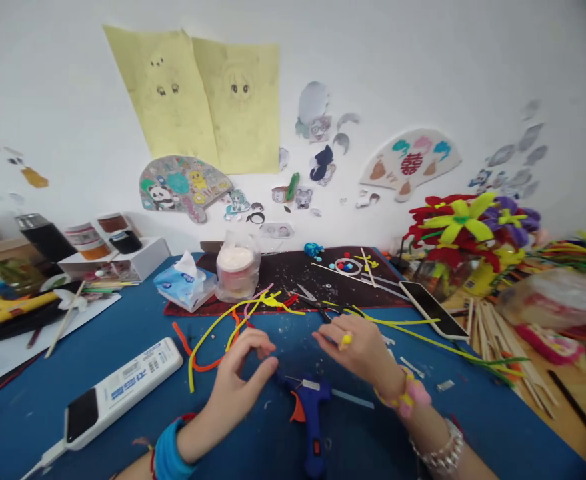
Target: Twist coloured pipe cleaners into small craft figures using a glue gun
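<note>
My left hand (237, 380) hovers above the blue mat with fingers curved and the thumb apart from them; nothing shows between them. Facing it, my right hand (355, 347) has its fingers stretched to the left, with a small yellow ring on one finger and nothing visible in its grasp. Below and between the hands lies a blue hot glue gun (313, 423) with an orange trigger, a clear glue stick (353, 399) poking from its back. Yellow and orange pipe cleaners (207, 343) curve beside my left hand. Scissors (309, 297) lie partly behind my right hand.
A white power bank (127, 390) with a cable lies left. Behind stand a tissue pack (185, 283) and a bagged jar (237, 273). On the right are a phone (433, 310), thin wooden sticks (503, 347) and pipe-cleaner flowers (465, 223). Small scraps dot the mat (387, 440).
</note>
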Available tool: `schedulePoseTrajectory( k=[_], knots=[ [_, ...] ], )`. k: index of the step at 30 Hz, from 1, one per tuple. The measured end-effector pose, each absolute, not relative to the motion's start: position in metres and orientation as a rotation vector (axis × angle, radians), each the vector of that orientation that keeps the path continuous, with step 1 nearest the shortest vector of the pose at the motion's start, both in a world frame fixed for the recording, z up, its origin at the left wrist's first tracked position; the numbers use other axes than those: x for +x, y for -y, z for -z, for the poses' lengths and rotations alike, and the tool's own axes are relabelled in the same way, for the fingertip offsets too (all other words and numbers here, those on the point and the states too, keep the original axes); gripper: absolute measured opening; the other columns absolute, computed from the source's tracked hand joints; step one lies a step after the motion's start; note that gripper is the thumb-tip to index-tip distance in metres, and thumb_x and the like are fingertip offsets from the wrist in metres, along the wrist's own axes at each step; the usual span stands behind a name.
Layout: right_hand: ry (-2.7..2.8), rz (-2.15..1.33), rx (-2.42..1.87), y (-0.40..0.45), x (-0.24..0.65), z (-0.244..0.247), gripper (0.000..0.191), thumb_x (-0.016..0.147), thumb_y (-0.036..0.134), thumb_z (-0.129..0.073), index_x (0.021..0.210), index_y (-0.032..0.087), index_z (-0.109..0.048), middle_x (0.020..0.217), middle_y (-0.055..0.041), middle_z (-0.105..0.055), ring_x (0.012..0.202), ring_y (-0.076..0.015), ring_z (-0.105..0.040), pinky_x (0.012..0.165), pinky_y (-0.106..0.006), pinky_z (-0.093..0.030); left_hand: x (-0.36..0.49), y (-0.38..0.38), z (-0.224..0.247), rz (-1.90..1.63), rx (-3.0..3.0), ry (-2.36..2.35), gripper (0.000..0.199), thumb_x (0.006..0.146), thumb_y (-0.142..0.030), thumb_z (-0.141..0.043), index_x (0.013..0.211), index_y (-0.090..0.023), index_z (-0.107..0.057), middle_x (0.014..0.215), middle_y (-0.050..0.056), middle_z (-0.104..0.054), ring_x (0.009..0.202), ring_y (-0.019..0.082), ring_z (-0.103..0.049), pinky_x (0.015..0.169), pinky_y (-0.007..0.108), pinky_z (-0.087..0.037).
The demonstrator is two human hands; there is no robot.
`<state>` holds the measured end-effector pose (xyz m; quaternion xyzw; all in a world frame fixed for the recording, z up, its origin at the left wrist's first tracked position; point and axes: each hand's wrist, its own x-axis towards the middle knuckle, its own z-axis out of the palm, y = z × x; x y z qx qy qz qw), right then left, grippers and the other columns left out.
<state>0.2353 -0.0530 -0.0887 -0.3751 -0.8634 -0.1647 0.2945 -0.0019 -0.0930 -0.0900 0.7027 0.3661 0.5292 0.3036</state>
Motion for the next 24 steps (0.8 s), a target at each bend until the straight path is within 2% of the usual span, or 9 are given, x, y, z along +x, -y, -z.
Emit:
schedulePoseTrajectory(
  k=[3, 6, 9, 11, 14, 16, 20, 24],
  knots=[
    [2.242, 0.414, -1.096, 0.041, 0.244, 0.094, 0.024, 0.092, 0.027, -0.043, 0.102, 0.019, -0.063, 0.073, -0.0033, -0.06, 0.069, -0.0123, -0.054, 0.065, -0.025, -0.034, -0.006, 0.087, 0.087, -1.367, 2.014, -1.063, 0.013, 0.086, -0.023, -0.052, 0.077, -0.016, -0.055, 0.074, 0.003, -0.056, 0.072, 0.015, -0.054, 0.066, 0.026, -0.045],
    [2.352, 0.393, -1.064, 0.044, 0.237, 0.098, 0.029, 0.092, 0.021, -0.04, 0.116, 0.022, -0.057, 0.075, -0.0021, -0.06, 0.066, -0.0102, -0.055, 0.061, -0.023, -0.034, -0.005, 0.085, 0.088, -1.272, 2.249, -1.077, 0.011, 0.085, -0.023, -0.054, 0.093, -0.018, -0.059, 0.088, 0.006, -0.059, 0.084, 0.018, -0.057, 0.076, 0.031, -0.048],
    [2.572, 0.419, -0.903, 0.058, 0.22, 0.098, 0.028, 0.093, 0.022, -0.041, 0.117, 0.024, -0.055, 0.072, 0.0001, -0.058, 0.06, -0.0097, -0.053, 0.053, -0.024, -0.031, 0.0, 0.086, 0.089, -1.213, 2.497, -1.034, 0.038, 0.081, -0.027, -0.061, 0.117, -0.023, -0.054, 0.113, 0.011, -0.055, 0.108, 0.024, -0.05, 0.092, 0.042, -0.044],
    [2.669, 0.437, -0.768, 0.067, 0.208, 0.098, 0.023, 0.093, 0.023, -0.041, 0.11, 0.023, -0.057, 0.072, 0.0003, -0.059, 0.059, -0.0107, -0.053, 0.051, -0.025, -0.03, 0.003, 0.088, 0.088, -1.162, 2.622, -0.946, 0.046, 0.079, -0.03, -0.065, 0.122, -0.026, -0.051, 0.122, 0.011, -0.05, 0.115, 0.026, -0.045, 0.097, 0.045, -0.04],
    [2.698, 0.43, -0.64, 0.074, 0.199, 0.102, 0.018, 0.092, 0.02, -0.041, 0.089, 0.019, -0.059, 0.071, -0.0006, -0.061, 0.061, -0.0118, -0.055, 0.053, -0.025, -0.032, 0.007, 0.091, 0.087, -1.121, 2.697, -0.821, 0.039, 0.079, -0.031, -0.065, 0.117, -0.028, -0.057, 0.122, 0.01, -0.052, 0.117, 0.026, -0.043, 0.097, 0.046, -0.04],
    [2.691, 0.416, -0.606, 0.073, 0.196, 0.106, 0.019, 0.092, 0.019, -0.042, 0.083, 0.018, -0.058, 0.07, -0.0008, -0.061, 0.06, -0.0119, -0.055, 0.053, -0.025, -0.033, 0.009, 0.091, 0.087, -1.131, 2.689, -0.796, 0.033, 0.079, -0.031, -0.065, 0.112, -0.028, -0.06, 0.118, 0.009, -0.054, 0.115, 0.026, -0.044, 0.097, 0.046, -0.04],
    [2.729, 0.436, -0.594, 0.069, 0.198, 0.111, 0.018, 0.092, 0.016, -0.041, 0.088, 0.018, -0.059, 0.069, -0.0005, -0.062, 0.059, -0.0119, -0.056, 0.052, -0.024, -0.032, 0.011, 0.087, 0.093, -1.111, 2.678, -0.803, 0.033, 0.08, -0.033, -0.064, 0.112, -0.028, -0.061, 0.117, 0.01, -0.055, 0.114, 0.027, -0.046, 0.096, 0.047, -0.04],
    [2.738, 0.486, -0.726, 0.066, 0.219, 0.093, 0.023, 0.091, 0.015, -0.041, 0.102, 0.02, -0.06, 0.066, -0.0017, -0.063, 0.056, -0.0116, -0.056, 0.051, -0.022, -0.033, 0.007, 0.084, 0.098, -1.049, 2.69, -0.88, 0.048, 0.08, -0.032, -0.063, 0.127, -0.029, -0.05, 0.124, 0.011, -0.051, 0.116, 0.027, -0.046, 0.097, 0.048, -0.04]
  ],
)
